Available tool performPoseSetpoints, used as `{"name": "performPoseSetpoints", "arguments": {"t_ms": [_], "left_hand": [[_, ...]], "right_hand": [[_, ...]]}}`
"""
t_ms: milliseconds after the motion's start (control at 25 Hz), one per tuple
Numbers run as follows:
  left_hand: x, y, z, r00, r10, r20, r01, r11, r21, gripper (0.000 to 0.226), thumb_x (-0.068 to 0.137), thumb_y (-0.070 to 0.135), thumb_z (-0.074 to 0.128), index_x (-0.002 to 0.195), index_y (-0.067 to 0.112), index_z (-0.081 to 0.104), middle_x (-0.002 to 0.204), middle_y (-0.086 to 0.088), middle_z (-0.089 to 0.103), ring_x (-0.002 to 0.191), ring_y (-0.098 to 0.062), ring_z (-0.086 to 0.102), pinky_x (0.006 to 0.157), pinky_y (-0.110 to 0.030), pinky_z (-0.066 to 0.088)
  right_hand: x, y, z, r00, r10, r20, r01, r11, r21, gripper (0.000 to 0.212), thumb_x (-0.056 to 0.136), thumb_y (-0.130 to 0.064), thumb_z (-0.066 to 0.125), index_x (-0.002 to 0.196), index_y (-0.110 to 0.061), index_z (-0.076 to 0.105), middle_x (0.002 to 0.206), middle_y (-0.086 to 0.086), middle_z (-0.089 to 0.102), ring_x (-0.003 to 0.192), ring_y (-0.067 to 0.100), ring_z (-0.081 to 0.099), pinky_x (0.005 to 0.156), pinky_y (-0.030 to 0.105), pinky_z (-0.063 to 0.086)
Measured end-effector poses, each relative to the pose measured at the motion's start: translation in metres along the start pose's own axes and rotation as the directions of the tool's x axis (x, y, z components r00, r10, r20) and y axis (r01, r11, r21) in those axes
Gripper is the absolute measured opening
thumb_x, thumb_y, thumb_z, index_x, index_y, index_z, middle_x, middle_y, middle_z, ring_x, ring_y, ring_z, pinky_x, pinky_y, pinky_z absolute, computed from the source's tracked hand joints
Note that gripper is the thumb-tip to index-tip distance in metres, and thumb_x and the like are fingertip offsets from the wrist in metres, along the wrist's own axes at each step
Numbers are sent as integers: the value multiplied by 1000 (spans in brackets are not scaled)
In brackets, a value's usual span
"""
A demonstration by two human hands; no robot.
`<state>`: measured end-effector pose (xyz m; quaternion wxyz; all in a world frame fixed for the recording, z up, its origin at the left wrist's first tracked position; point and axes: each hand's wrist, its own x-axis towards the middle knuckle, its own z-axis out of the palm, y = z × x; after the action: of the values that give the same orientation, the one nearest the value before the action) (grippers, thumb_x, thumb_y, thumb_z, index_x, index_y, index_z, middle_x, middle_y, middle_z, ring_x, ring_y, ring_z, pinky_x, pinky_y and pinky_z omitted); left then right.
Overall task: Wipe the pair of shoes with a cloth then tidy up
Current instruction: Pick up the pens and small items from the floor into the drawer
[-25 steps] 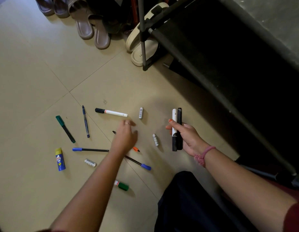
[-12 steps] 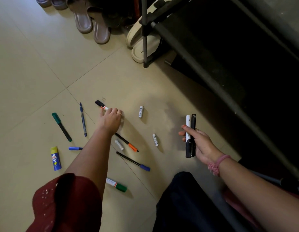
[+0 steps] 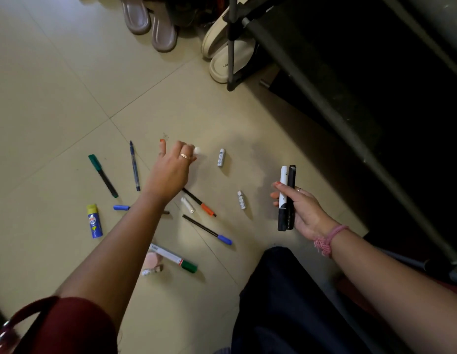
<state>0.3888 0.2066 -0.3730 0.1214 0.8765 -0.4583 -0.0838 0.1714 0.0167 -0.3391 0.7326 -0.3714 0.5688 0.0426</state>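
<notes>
My left hand (image 3: pixel 171 169) reaches forward over the tiled floor with its fingers curled round a white marker, whose white end (image 3: pixel 197 150) sticks out past the knuckles. My right hand (image 3: pixel 302 210) grips two markers upright, one white (image 3: pixel 283 185) and one black (image 3: pixel 291 180). A pair of brown slippers (image 3: pixel 150 21) stands at the top of the view. A pair of cream shoes (image 3: pixel 222 49) sits under the rack's leg. No cloth is in view.
Scattered on the floor are a green pen (image 3: pixel 102 175), a blue pen (image 3: pixel 134 166), a glue stick (image 3: pixel 94 221), an orange-tipped pen (image 3: pixel 199 202), a blue-capped pen (image 3: pixel 208 230), a green marker (image 3: pixel 173 258) and small white tubes (image 3: pixel 221 157). A dark metal rack (image 3: pixel 311 80) fills the right.
My left hand moved forward from the middle of the pens to the white marker and curled round it. My right hand drifted right, still holding its two markers.
</notes>
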Motion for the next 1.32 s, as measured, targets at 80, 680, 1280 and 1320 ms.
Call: {"name": "performPoseSetpoints", "arguments": {"t_ms": [80,680,1280,1320], "left_hand": [[-22,11,-27,971,-212,-110,167,931,-324,22,99,8,48,117,-5,51,109,-21,52,84,-26,56,83,-39,46],[-172,72,49,-43,-834,550,904,-267,-335,58,90,34,63,139,10,43,111,-16,59,107,-33,58,83,-35,45],[-142,105,19,-20,-686,727,446,-657,-607,14,87,17,58,80,11,48,70,-4,46,53,-16,43,45,-22,38],[-139,112,4,56,-644,763,379,-693,-613,11,88,13,58,81,11,50,74,-4,46,55,-15,42,47,-23,40]], "right_hand": [[-12,-10,2,1000,4,29,-3,1000,-29,35,90,-22,62,119,-3,57,82,4,67,71,13,59,73,24,48],[-58,-5,10,990,78,114,-53,976,-211,39,89,-20,62,121,2,55,89,6,68,78,14,63,76,26,51],[-69,-24,3,990,52,132,-30,985,-170,35,90,-22,62,120,-6,58,91,2,72,77,11,66,71,26,50],[-77,-30,1,989,47,141,-24,986,-164,33,90,-22,62,119,-9,59,93,2,72,78,10,66,71,27,50]]}}
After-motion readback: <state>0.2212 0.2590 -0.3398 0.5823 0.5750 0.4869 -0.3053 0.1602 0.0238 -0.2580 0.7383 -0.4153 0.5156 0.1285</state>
